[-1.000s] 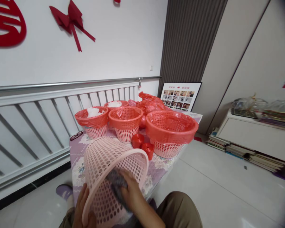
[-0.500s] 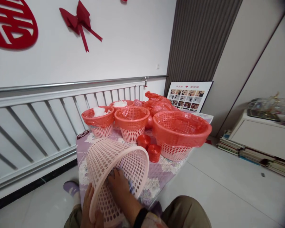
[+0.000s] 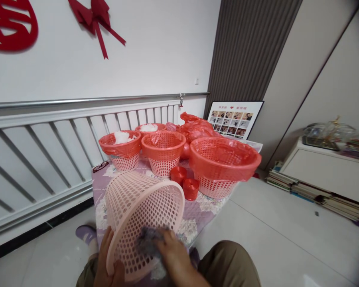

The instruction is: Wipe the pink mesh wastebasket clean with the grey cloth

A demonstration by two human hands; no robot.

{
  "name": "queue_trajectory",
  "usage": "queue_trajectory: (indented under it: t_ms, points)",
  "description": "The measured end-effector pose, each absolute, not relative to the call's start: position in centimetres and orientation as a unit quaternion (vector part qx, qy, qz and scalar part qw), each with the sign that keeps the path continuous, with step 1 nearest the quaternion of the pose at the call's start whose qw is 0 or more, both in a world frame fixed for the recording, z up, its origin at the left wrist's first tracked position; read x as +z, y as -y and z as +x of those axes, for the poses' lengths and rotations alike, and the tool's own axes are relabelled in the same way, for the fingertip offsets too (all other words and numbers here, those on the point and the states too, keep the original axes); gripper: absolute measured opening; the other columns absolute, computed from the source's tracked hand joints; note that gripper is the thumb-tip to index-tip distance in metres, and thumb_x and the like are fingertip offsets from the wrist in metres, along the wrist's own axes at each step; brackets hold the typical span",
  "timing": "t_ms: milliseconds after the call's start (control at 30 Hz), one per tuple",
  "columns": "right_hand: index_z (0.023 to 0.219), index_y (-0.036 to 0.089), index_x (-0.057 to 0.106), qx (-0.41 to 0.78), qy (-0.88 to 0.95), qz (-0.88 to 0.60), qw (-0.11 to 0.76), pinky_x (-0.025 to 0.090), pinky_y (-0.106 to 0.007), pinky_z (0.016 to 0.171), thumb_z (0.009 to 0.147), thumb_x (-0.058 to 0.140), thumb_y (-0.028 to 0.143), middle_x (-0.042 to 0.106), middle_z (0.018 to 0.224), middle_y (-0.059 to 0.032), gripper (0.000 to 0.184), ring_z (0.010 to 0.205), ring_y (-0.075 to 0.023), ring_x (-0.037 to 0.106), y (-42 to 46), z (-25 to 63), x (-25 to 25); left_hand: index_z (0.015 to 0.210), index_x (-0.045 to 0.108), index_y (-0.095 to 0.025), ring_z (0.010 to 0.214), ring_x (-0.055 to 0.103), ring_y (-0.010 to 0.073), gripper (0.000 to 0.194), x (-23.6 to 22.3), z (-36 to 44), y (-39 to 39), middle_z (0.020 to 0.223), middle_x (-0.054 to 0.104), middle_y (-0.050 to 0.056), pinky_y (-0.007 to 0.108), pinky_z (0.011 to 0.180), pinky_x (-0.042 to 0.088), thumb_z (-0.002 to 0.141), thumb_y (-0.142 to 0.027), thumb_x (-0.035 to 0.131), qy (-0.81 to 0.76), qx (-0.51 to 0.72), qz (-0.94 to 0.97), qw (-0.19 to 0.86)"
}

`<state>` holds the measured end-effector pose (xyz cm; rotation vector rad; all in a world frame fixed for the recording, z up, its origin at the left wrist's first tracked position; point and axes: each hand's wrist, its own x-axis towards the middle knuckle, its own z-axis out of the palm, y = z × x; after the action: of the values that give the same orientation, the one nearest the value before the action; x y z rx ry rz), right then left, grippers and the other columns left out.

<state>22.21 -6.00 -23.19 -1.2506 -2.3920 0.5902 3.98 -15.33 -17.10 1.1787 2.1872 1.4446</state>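
Gripping the near rim of a pink perforated plastic basket (image 3: pixel 131 195) in the head view, the left hand (image 3: pixel 106 261) has its fingers wrapped round the outside and its thumb inside the lip, presumably to steady it. The basket lies tilted on the bench (image 3: pixel 100 191), its mouth turned toward the right hand (image 3: pixel 175 253), which seems to bring the inner wall within easy reach. That hand is curled over a crumpled gray cloth (image 3: pixel 148 241) at the mouth, by the lower inner wall; blur hides how firmly it holds on and whether the cloth touches the wall. Ahead of the right hand, just past the basket's rim, stand two red ribbon rolls (image 3: pixel 190 189). Farther ahead of both hands are four red-lined baskets (image 3: pixel 164 151), two holding white material, perhaps set back to give working room. Eyeglasses (image 3: pixel 100 166) rest ahead of the left hand at the bench's edge, likely kept out of the way.
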Motion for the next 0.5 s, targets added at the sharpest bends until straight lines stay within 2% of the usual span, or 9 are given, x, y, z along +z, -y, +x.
queue_trajectory:
  t_ms: [133, 233, 267, 300, 400, 433, 500]
  points:
    - [0.134, 0.022, 0.063, 0.126, 0.835, -0.52, 0.13, 0.052, -0.048, 0.1, 0.079, 0.051, -0.004, 0.055, 0.145, -0.0162, 0.062, 0.13, -0.0371, 0.052, 3.2, 25.9, -20.9, 0.154, 0.029, -0.021, 0.147, 0.039, 0.0285, 0.068, -18.1, 4.7, 15.2, 0.159, 0.042, 0.009, 0.043, 0.122, 0.032, 0.092, -0.045, 0.042, -0.73, 0.522, 0.426, 0.116]
    - [0.137, 0.018, 0.061, 0.142, 0.818, -0.537, 0.15, 0.048, -0.046, 0.107, 0.068, 0.051, -0.006, 0.052, 0.147, -0.0166, 0.074, 0.131, -0.0348, 0.051, 3.4, 26.1, -20.8, 0.156, 0.022, -0.015, 0.15, 0.033, 0.0323, 0.081, -21.6, 6.5, 14.8, 0.165, 0.027, 0.016, 0.042, 0.121, 0.034, 0.088, -0.051, 0.05, -0.692, 0.592, 0.393, 0.125]
    - [0.137, 0.017, 0.061, 0.16, 0.814, -0.534, 0.165, 0.045, -0.045, 0.11, 0.066, 0.051, -0.006, 0.053, 0.146, -0.0166, 0.075, 0.132, -0.0333, 0.051, 3.7, 25.8, -21.1, 0.157, 0.013, -0.015, 0.148, 0.037, 0.0332, 0.088, -22.9, 7.3, 14.6, 0.165, 0.026, 0.018, 0.041, 0.115, 0.043, 0.087, -0.052, 0.051, -0.67, 0.627, 0.358, 0.172]
    - [0.137, 0.015, 0.061, 0.182, 0.811, -0.525, 0.183, 0.044, -0.044, 0.112, 0.064, 0.051, -0.005, 0.054, 0.145, -0.0163, 0.076, 0.132, -0.0315, 0.051, 3.9, 25.4, -21.4, 0.158, 0.008, -0.016, 0.144, 0.042, 0.0354, 0.095, -24.2, 8.0, 14.3, 0.163, 0.031, 0.02, 0.043, 0.111, 0.048, 0.084, -0.054, 0.055, -0.646, 0.648, 0.326, 0.238]
    - [0.136, 0.015, 0.06, 0.224, 0.81, -0.484, 0.244, 0.043, -0.041, 0.113, 0.065, 0.053, -0.002, 0.06, 0.138, -0.014, 0.074, 0.127, -0.0269, 0.054, 3.8, 24.2, -21.0, 0.157, 0.009, -0.013, 0.136, 0.052, 0.0385, 0.106, -26.4, 9.5, 13.5, 0.151, 0.047, 0.026, 0.048, 0.107, 0.05, 0.076, -0.054, 0.065, -0.632, 0.641, 0.279, 0.335]
    - [0.136, 0.016, 0.06, 0.215, 0.812, -0.478, 0.257, 0.043, -0.041, 0.112, 0.066, 0.054, -0.002, 0.06, 0.138, -0.0136, 0.073, 0.126, -0.0269, 0.055, 3.5, 23.9, -20.4, 0.157, 0.007, -0.013, 0.135, 0.053, 0.0382, 0.108, -26.6, 9.7, 13.2, 0.15, 0.047, 0.026, 0.047, 0.107, 0.05, 0.076, -0.054, 0.065, -0.626, 0.639, 0.278, 0.349]
    - [0.138, 0.02, 0.059, 0.165, 0.814, -0.492, 0.263, 0.043, -0.045, 0.111, 0.07, 0.057, 0.0, 0.054, 0.145, -0.014, 0.071, 0.13, -0.0302, 0.051, 2.6, 23.3, -19.0, 0.157, -0.001, -0.016, 0.139, 0.049, 0.0356, 0.107, -26.1, 9.6, 12.4, 0.158, 0.037, 0.025, 0.045, 0.106, 0.05, 0.079, -0.049, 0.063, -0.62, 0.633, 0.285, 0.366]
